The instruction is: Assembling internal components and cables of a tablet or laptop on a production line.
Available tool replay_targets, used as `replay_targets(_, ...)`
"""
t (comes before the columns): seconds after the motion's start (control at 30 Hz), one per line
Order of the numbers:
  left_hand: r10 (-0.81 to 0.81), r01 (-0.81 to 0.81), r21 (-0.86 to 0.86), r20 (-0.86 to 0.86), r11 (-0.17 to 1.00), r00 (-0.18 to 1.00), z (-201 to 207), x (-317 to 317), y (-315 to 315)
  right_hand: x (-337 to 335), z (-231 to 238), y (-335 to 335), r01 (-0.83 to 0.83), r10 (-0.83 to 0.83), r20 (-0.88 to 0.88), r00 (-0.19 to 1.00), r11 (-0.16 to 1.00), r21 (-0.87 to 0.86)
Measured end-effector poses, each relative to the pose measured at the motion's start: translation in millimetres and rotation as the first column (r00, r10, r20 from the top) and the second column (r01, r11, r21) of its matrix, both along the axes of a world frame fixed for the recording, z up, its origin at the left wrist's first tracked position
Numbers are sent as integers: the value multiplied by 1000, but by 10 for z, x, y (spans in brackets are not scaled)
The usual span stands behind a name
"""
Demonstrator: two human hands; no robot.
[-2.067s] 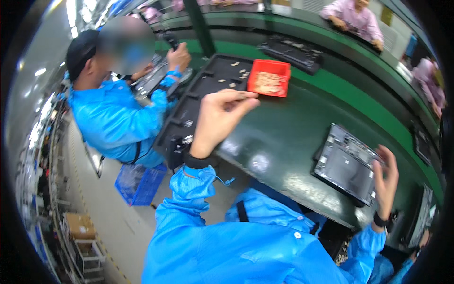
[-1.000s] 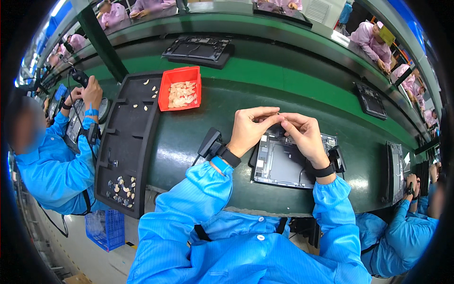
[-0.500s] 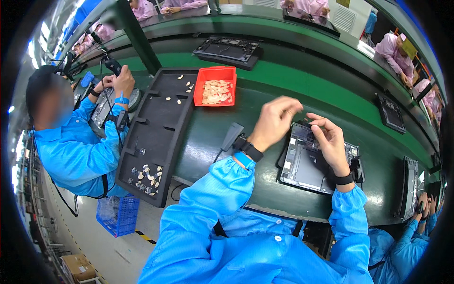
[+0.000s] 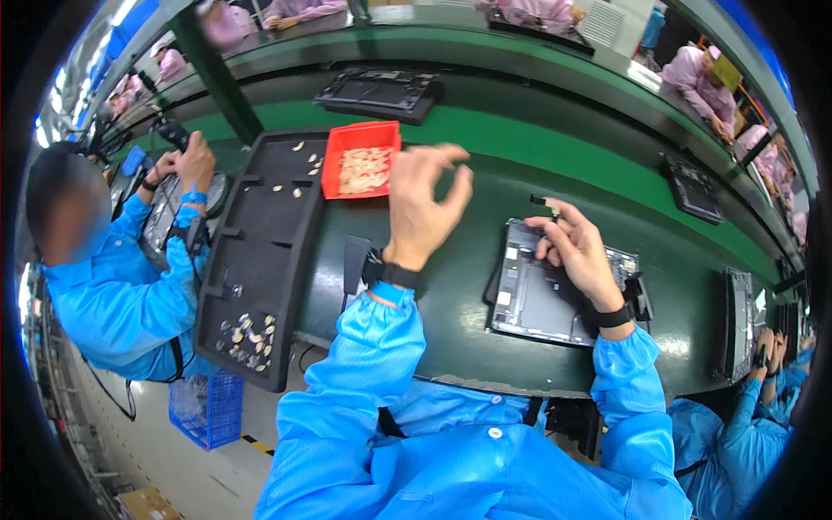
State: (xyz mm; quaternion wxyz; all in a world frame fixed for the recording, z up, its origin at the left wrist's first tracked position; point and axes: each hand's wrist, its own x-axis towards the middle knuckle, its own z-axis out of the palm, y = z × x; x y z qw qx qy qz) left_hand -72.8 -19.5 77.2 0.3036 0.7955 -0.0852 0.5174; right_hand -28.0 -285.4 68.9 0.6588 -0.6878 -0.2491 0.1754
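The left hand (image 4: pixel 423 204), its fingers parted, hovers beside the red bin (image 4: pixel 360 136), while the right hand (image 4: pixel 579 256) pinches a small dark part (image 4: pixel 542 202) above the grey chassis (image 4: pixel 544 303).

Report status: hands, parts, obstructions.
Left hand open, near red bin. Right hand pinches small black part near opened device chassis. Chassis partly hidden behind right hand.

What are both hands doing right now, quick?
Left hand: open, blurred, nothing seen in it, near the red bin.
Right hand: closed, holding a small dark piece.
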Motion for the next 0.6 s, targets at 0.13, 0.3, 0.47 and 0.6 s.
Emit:
replay_targets(0.13, -331, 338, 233, -67, 912, 941, -107, -76, -476, 16, -11, -4, -48, 52, 41, 998, 995, -86)
replay_targets(0.3, -396, 405, 202, -85, 892, 914, -165, -50, -633, -77, -4, -12, -15, 67, 357, 932, 989, -146)
replay_targets(0.47, -478, 490, 38, -166, 871, 863, -224, -33, -593, -121, 71, 15, 82, 79, 555, 828, 963, -258)
replay_targets(0.6, -551, 546, -94, -243, 833, 798, -263, -13, -571, -85, 38, 6, 18, 159, 672, 723, 968, -249)
